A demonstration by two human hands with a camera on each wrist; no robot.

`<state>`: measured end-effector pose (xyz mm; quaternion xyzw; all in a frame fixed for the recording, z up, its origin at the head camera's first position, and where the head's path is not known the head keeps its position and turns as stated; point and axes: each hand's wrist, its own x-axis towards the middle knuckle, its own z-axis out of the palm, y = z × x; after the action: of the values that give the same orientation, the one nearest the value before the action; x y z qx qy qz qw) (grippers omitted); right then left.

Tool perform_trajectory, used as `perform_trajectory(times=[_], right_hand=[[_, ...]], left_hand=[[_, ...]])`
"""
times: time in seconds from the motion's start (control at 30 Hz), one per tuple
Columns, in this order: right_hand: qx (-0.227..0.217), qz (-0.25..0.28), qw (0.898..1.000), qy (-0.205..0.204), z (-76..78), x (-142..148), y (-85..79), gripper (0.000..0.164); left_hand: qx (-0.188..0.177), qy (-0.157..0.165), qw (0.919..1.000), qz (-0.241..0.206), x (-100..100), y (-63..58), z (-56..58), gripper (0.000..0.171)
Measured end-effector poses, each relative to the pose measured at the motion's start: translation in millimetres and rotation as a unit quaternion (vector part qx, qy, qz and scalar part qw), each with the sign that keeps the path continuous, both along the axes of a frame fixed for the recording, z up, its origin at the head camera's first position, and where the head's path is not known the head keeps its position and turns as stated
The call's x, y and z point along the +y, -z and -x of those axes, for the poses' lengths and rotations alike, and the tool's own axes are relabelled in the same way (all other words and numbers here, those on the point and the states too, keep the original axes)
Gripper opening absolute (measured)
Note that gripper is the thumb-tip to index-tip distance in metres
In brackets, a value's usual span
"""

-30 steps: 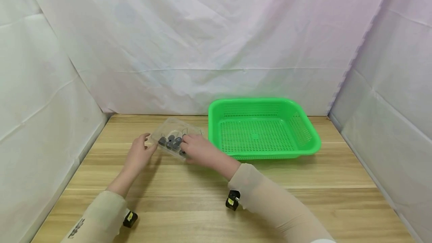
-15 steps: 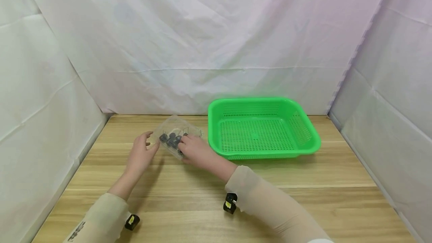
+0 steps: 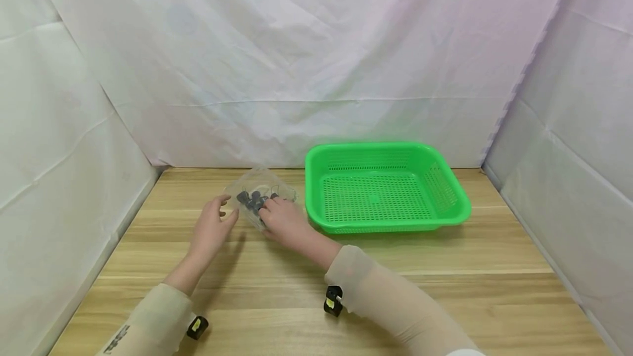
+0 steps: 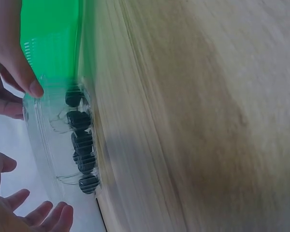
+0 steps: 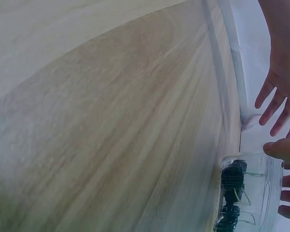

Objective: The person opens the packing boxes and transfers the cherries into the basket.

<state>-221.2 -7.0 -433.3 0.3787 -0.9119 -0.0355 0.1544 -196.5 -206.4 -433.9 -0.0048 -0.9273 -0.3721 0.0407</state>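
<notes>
A clear plastic box [image 3: 242, 184] holds several small dark round pieces [image 3: 255, 198] with thin wire-like loops or stems. My right hand [image 3: 287, 221] grips the near right side of the box, its thumb [image 4: 35, 88] at the rim and the other fingers over the top, partly hidden. In the right wrist view the dark pieces [image 5: 233, 179] lie along the bottom of the box. Beside the box's left corner is my left hand [image 3: 210, 228], fingers spread and bent a little, holding nothing. The left wrist view shows its fingertips just off the end of the box.
A green perforated plastic basket [image 3: 376, 227] stands on the wooden table [image 3: 277, 312], just right of the box. White cloth [image 3: 316, 70] hangs behind and at both sides. A small black device [image 3: 333, 301] hangs beneath each wrist.
The box has turned a little and shifted slightly away and to the right, with the right hand on it. The left hand has followed it slightly rightward.
</notes>
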Motion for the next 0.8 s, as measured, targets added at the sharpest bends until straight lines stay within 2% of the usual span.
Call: perform_trajectory(times=[0.17,0.4,0.63,0.8], right_hand=[[0.016,0.004,1.0,0.008,-0.8,-3,0.9,0.039],[0.016,-0.003,1.0,0.013,-2.8,-5,0.8,0.042],[-0.011,-0.008,1.0,0.011,-2.1,-1,-1.7,0.043],[-0.018,-0.005,1.0,0.012,0.4,6,-6.8,0.044]], left_hand=[[-0.004,-0.001,1.0,0.005,5,1.0,-0.9,0.059],[-0.011,0.0,0.9999,0.008,11,0.2,-2.1,0.057],[-0.019,0.007,0.9998,0.0,14,-0.6,-3.6,0.055],[-0.01,0.01,0.9999,0.004,15,1.5,-3.1,0.055]])
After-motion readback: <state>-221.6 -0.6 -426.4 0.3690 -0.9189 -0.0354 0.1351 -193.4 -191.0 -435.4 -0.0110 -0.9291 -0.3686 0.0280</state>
